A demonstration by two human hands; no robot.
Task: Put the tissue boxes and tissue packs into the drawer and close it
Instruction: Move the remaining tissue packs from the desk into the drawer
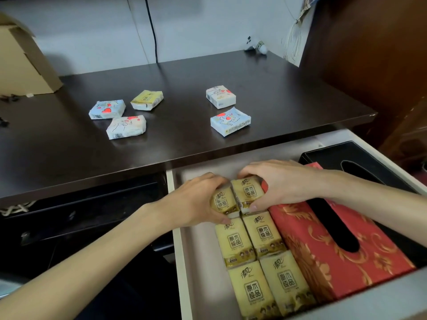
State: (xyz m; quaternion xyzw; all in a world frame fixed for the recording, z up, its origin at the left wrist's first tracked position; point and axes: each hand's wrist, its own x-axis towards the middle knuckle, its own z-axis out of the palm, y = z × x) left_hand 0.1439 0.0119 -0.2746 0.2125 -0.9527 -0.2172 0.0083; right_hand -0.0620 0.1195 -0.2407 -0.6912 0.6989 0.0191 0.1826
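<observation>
The dark desk (231,72) is seen above the open drawer (198,262) at 5 o'clock. Inside, a red box (323,245) and black box (369,162) are lined beside glossy yellow packs (251,248). Two more are being seated: the left hand (196,199) is curled on one, the right hand (282,181) on the other, probably pressed down. Five soft packs (230,121) at 12 o'clock must be fetched next.

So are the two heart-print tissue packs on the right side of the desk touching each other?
Apart. The head view shows a strip of dark desk between the farther pack and the nearer pack.
</observation>
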